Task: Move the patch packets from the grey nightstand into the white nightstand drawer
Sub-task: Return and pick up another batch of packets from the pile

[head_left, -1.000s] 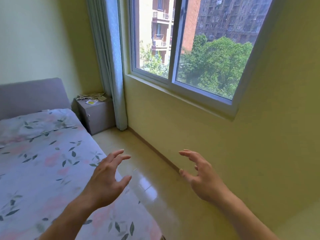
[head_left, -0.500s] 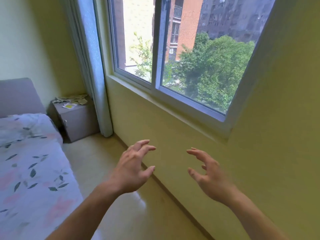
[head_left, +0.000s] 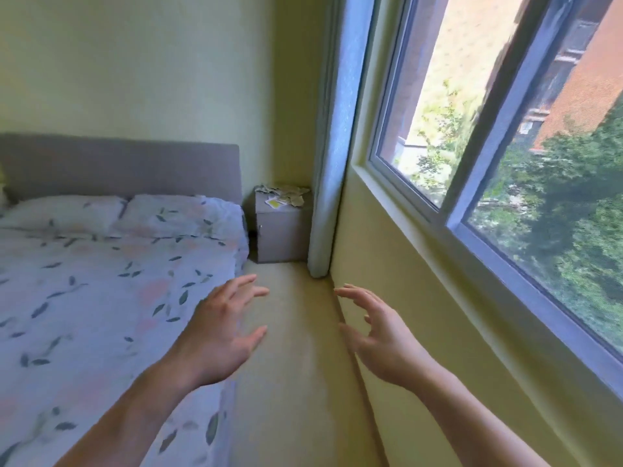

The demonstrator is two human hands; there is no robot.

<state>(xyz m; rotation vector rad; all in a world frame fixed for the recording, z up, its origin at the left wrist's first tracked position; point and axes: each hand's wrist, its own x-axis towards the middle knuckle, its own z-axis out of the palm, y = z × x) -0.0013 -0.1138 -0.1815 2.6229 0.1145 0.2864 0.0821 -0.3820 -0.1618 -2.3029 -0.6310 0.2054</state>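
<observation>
A: Currently, where are the patch packets (head_left: 285,195)?

B: On top of the grey nightstand (head_left: 281,230), in the corner between the bed (head_left: 101,281) and the curtain (head_left: 332,163). They lie in a loose heap; one yellow-marked piece sits at the front edge. The individual packets are too small to count.

A: State of the hands?

B: The left hand (head_left: 220,335) and the right hand (head_left: 379,335) are both raised in front of the body, fingers spread and lightly bent, holding nothing. They hang over the strip of floor (head_left: 290,365) between the bed and the window wall, well apart from the nightstand.

A: Why are they held that way?

B: Probably in readiness for gathering: spread fingers suit scooping a loose pile of thin packets. That strip of floor is the only route to the corner.

A: And the white nightstand?

B: It is not in view. No packet has been picked up, so the task appears to be at its start.
</observation>
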